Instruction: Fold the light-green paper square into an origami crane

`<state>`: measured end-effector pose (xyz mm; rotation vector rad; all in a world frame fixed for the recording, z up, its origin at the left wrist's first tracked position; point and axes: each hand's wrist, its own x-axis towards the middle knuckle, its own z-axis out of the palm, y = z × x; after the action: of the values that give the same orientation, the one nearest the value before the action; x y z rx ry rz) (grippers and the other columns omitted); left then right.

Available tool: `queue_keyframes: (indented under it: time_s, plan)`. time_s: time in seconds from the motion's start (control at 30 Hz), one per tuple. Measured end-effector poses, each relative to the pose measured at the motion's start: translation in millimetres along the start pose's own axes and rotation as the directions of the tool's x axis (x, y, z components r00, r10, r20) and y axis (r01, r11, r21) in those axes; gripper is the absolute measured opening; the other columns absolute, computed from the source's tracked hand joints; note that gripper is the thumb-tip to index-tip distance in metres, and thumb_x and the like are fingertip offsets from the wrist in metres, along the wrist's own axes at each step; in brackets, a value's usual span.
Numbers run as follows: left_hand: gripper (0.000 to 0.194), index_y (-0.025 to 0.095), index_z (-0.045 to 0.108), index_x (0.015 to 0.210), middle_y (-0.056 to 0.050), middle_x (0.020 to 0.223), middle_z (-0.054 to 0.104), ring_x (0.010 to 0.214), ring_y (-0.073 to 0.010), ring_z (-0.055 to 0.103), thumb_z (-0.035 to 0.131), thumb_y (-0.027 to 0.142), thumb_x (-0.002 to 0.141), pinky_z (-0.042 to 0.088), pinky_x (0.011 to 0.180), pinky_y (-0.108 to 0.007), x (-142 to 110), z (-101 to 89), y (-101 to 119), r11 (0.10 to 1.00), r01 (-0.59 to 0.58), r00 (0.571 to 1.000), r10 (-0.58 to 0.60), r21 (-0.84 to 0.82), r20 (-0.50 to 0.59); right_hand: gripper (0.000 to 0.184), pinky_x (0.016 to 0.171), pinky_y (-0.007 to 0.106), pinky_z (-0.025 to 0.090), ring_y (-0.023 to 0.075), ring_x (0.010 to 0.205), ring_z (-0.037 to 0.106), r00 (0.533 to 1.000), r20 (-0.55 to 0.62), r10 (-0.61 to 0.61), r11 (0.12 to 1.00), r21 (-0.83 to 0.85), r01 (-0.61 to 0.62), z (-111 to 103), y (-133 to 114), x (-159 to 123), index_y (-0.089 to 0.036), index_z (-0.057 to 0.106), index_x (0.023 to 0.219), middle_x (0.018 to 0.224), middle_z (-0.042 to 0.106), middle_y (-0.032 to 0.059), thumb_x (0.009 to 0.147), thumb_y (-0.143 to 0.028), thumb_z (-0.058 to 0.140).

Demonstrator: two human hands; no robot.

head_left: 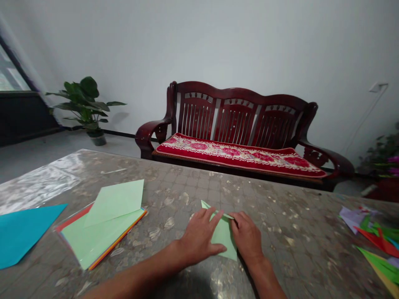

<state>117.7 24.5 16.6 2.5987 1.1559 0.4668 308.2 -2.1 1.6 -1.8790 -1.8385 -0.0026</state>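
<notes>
A pale green sheet of paper (225, 236) lies on the table in front of me, its far edge turned over in a fold. My left hand (204, 232) rests on its left side with fingers spread and thumb apart, pressing it down. At the paper's upper right corner, the fingers of my right hand (247, 236) are curled and pinch the folded edge. Part of the fold is hidden under both hands.
To the left lie a stack of coloured paper (102, 236), a loose pale green sheet (120, 199) on top, and a blue sheet (25, 232). Folded paper pieces (378, 241) lie at the right. Beyond the patterned table (174, 182) stand a wooden bench (237, 120) and a potted plant (89, 104).
</notes>
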Motion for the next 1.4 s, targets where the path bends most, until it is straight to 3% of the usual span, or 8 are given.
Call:
queue_keyframes:
  time_s: [0.13,0.3,0.6,0.83,1.07,1.17,1.27,1.4]
  plan:
    - [0.08,0.016,0.029,0.151,-0.017,0.156,0.033,0.14,-0.033,0.035,0.059,0.054,0.088,0.03,0.113,-0.049,-15,17.6,-2,0.996,0.073,0.997,-0.075,0.059,0.029,0.026,0.07,0.024,0.04,0.0165,0.083,0.064,0.992,-0.045,0.117,0.993,-0.026,-0.118,3,0,1,-0.023,0.07,0.094,0.09,0.069,0.0021,0.091,-0.022,0.045]
    - [0.092,0.013,0.03,0.151,-0.023,0.157,0.027,0.146,-0.0385,0.023,0.052,0.071,0.083,0.019,0.116,-0.058,-29,27.6,-10,0.993,-0.048,0.99,0.033,0.112,0.134,0.027,0.072,0.026,0.041,0.0182,0.091,0.065,0.992,-0.012,0.128,0.986,-0.104,-0.128,1,-2,1,-0.024,0.07,0.103,0.098,0.07,0.0025,0.09,-0.02,0.046]
    - [0.084,0.016,0.025,0.153,-0.022,0.16,0.015,0.148,-0.0391,0.013,0.051,0.063,0.088,0.007,0.115,-0.066,-26,-17.8,-19,0.986,-0.138,0.916,0.163,-0.094,0.366,0.03,0.078,0.028,0.046,0.02,0.093,0.066,0.998,0.005,0.058,0.996,-0.067,-0.058,1,1,0,-0.025,0.07,0.106,0.097,0.071,0.0026,0.093,-0.029,0.043]
    - [0.085,0.021,0.034,0.148,-0.014,0.144,0.048,0.13,-0.0321,0.045,0.07,0.046,0.075,0.033,0.111,-0.044,7,-19.9,-2,0.962,0.109,0.992,-0.121,-0.252,-0.032,0.038,0.083,0.03,0.051,0.0193,0.097,0.068,0.985,-0.15,0.09,0.996,0.041,-0.085,6,0,2,-0.022,0.067,0.117,0.113,0.072,0.0049,0.091,-0.031,0.041]
    - [0.065,0.018,0.049,0.14,-0.013,0.125,0.061,0.115,-0.0288,0.054,0.058,0.021,0.075,0.04,0.102,-0.038,22,-2.4,-7,0.922,0.252,0.954,-0.287,-0.294,-0.082,0.042,0.088,0.029,0.051,0.0193,0.1,0.069,0.965,-0.252,0.075,0.992,0.122,-0.045,3,-4,2,-0.02,0.066,0.12,0.118,0.07,0.0072,0.091,-0.033,0.04]
    - [0.034,0.015,0.07,0.107,-0.013,0.105,0.07,0.103,-0.0285,0.062,0.048,0.029,0.086,0.043,0.096,-0.038,27,0.3,-27,0.738,0.307,0.913,-0.407,-0.6,-0.033,0.045,0.088,0.032,0.052,0.0215,0.102,0.069,0.963,-0.184,0.197,0.966,0.206,-0.158,2,-3,3,-0.021,0.065,0.123,0.119,0.07,0.0071,0.089,-0.039,0.041]
    - [0.044,0.01,0.071,0.093,-0.011,0.082,0.072,0.075,-0.0246,0.066,0.042,0.043,0.091,0.052,0.072,-0.034,29,-0.4,-42,0.584,0.336,0.893,-0.446,-0.739,0.053,0.05,0.086,0.035,0.053,0.0238,0.101,0.069,0.945,-0.11,0.307,0.922,0.281,-0.267,3,-1,4,-0.022,0.064,0.126,0.116,0.071,0.0073,0.088,-0.044,0.04]
    - [0.042,0.009,0.069,0.102,-0.012,0.09,0.075,0.077,-0.0222,0.07,0.062,0.045,0.082,0.055,0.074,-0.032,26,-5.6,-47,0.059,0.266,0.9,-0.373,-0.962,0.226,0.055,0.09,0.039,0.051,0.0267,0.108,0.066,0.937,-0.071,0.342,0.88,0.374,-0.293,5,3,5,-0.02,0.063,0.127,0.121,0.069,0.0087,0.087,-0.049,0.039]
